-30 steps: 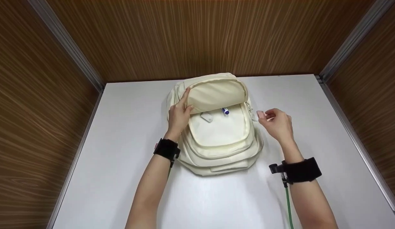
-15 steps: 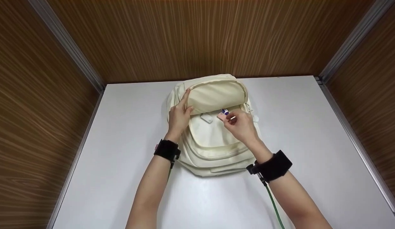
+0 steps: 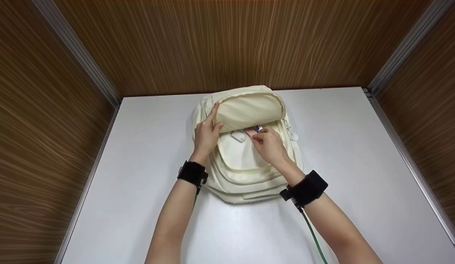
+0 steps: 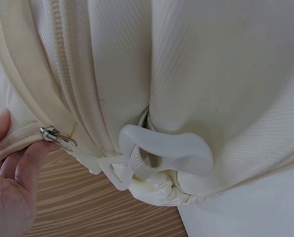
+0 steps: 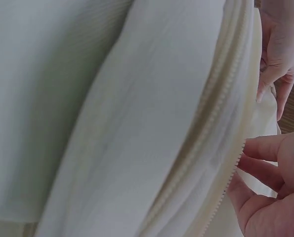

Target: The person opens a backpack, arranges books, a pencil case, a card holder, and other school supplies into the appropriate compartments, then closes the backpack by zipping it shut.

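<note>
A cream backpack [image 3: 245, 190] lies on the white table, its front pocket unzipped and the flap [image 3: 251, 110] folded up. My left hand [image 3: 206, 134] grips the flap's left edge between thumb and fingers; in the left wrist view, this hand [image 4: 13, 185] is beside a metal zipper pull [image 4: 58, 137]. Inside the pocket opening, my right hand [image 3: 269, 145] pinches a small pink block [image 3: 250, 132], partly hidden by the fingers. Just beyond the fingertips shows the end of a blue-and-white marker [image 3: 259, 128]. A small white rounded piece [image 3: 238, 136] lies to the left of the block.
White table surface [image 3: 139, 154] surrounds the backpack on both sides and in front. Wood-grain panels [image 3: 227, 44] enclose the back and sides. A pale tag [image 3: 293, 136] hangs at the bag's right side, and a green cable [image 3: 314, 234] trails from the right wristband.
My right hand has carried the pink block leftward from beside the backpack into the pocket opening, then slightly farther in beside the marker. The left hand has stayed on the flap.
</note>
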Action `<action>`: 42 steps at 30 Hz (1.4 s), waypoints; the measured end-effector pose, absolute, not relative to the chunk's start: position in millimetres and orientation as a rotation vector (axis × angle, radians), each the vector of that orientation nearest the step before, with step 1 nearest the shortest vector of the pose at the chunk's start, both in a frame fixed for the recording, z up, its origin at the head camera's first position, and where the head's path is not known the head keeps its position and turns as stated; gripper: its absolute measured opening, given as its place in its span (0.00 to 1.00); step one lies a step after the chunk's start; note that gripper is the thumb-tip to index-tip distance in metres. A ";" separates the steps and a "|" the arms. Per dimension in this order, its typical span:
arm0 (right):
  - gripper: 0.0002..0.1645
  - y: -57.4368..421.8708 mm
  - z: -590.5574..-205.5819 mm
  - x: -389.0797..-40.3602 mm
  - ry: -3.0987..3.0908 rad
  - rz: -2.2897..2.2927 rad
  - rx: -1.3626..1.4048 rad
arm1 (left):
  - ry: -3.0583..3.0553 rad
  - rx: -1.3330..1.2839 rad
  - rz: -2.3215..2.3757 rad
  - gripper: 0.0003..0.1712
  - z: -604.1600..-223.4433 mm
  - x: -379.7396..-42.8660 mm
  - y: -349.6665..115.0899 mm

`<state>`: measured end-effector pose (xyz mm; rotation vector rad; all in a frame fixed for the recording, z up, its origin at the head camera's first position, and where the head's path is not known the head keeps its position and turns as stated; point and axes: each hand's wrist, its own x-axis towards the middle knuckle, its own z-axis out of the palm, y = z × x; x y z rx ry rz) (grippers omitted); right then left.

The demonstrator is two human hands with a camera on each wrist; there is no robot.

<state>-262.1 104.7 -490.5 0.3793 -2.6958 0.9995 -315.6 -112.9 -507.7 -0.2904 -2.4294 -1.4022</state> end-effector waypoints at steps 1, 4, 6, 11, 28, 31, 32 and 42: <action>0.08 105.6 -489.1 -261.4 -2.705 1.000 0.388 | -2.428 -0.291 -1.399 0.41 -507.5 -315.8 -113.0; 0.08 109.7 -482.9 -259.7 -2.703 0.984 0.403 | -2.421 -0.296 -1.402 0.41 -507.4 -316.1 -113.1; 0.07 113.7 -478.0 -259.2 -2.666 0.974 0.408 | -2.419 -0.297 -1.407 0.41 -507.6 -315.5 -113.2; 0.06 125.3 -462.8 -259.4 -2.470 0.982 0.404 | -2.402 -0.314 -1.416 0.42 -508.2 -312.7 -113.8; 0.26 148.8 -441.3 -266.6 -2.397 0.977 0.372 | -2.058 -0.562 -1.527 0.19 -500.0 -299.2 -119.8; 0.21 150.4 -442.7 -264.5 -2.368 0.990 0.374 | -1.937 -0.586 -1.581 0.11 -495.6 -296.2 -119.7; 0.19 151.1 -443.0 -263.6 -2.353 0.992 0.373 | -1.902 -0.592 -1.602 0.08 -494.2 -295.0 -119.8; 0.07 181.8 -440.1 -248.8 -2.432 1.084 0.449 | -1.969 -0.452 -1.805 0.13 -491.8 -294.7 -120.9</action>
